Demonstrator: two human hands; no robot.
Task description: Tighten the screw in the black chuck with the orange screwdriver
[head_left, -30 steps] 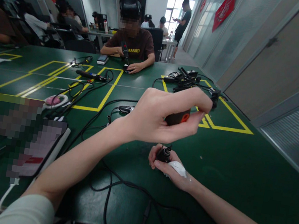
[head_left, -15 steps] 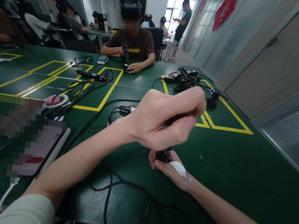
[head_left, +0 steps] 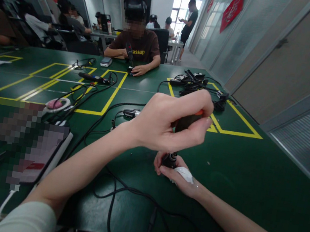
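Observation:
My left hand (head_left: 162, 123) is closed around an upright screwdriver (head_left: 187, 124) with a dark handle and a bit of orange at its top. The shaft is hidden behind the fist. Just below, my right hand (head_left: 176, 173) rests low over the table with its fingers wrapped round a black plug (head_left: 170, 159) that has a ringed end. A white patch (head_left: 184, 174) sits at the base of the right thumb. Whether the screwdriver touches the plug cannot be made out.
Black cables (head_left: 131, 189) loop across the green table (head_left: 251, 179). Another black plug (head_left: 131, 112) lies behind my left wrist. A pile of black devices (head_left: 193, 82) is farther back. At left are a phone (head_left: 43, 153) and a tape roll (head_left: 57, 104). A person (head_left: 139, 42) works opposite.
My left thumb and fingers have shifted and loosened a little around the screwdriver, so more of its dark handle and orange end shows. My right hand has kept its place.

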